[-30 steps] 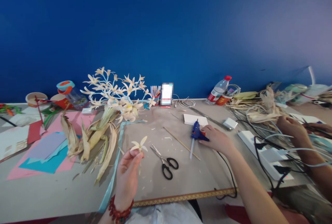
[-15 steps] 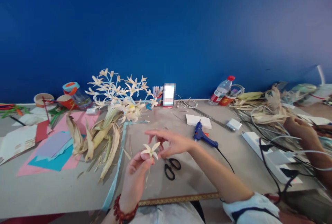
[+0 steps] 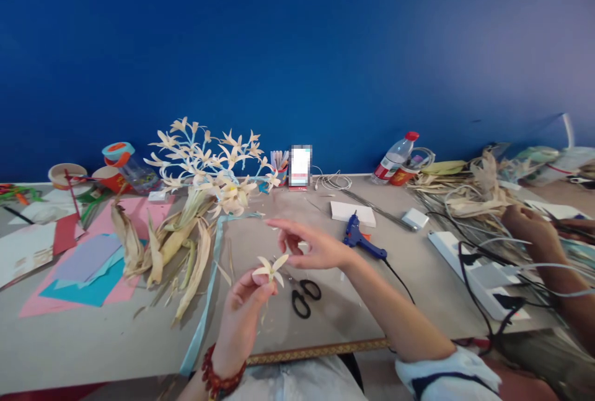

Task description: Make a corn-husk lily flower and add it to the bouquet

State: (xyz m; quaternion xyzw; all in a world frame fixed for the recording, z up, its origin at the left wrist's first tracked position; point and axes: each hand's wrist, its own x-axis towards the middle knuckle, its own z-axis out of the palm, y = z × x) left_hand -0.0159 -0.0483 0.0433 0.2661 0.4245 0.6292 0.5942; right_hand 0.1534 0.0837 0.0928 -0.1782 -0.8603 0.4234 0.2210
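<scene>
Between the thumb and fingers of my left hand (image 3: 248,302) is a small pale flower (image 3: 270,271) with narrow pointed petals, seemingly of corn husk. My right hand (image 3: 316,245) reaches over from the right, index finger stretched out and fingers apart. Its thumb is close to the flower's right petal; I cannot tell whether they touch. Under and right of the hands lie black-handled scissors (image 3: 305,299), their blades partly hidden. A blue glue gun (image 3: 360,237) rests right of my right hand, its nozzle near a white box (image 3: 353,213).
Corn husks (image 3: 181,246) and coloured paper (image 3: 83,261) lie left, below a branching bunch of similar flowers (image 3: 209,159). A pale blue ribbon (image 3: 207,314) runs along the table. Right are a power strip (image 3: 465,271), cables, a bottle (image 3: 395,156) and another person's hand (image 3: 530,227).
My right hand has risen slightly away from the flower, showing more of the scissors. My left hand keeps its hold on the flower. The view has shifted slightly.
</scene>
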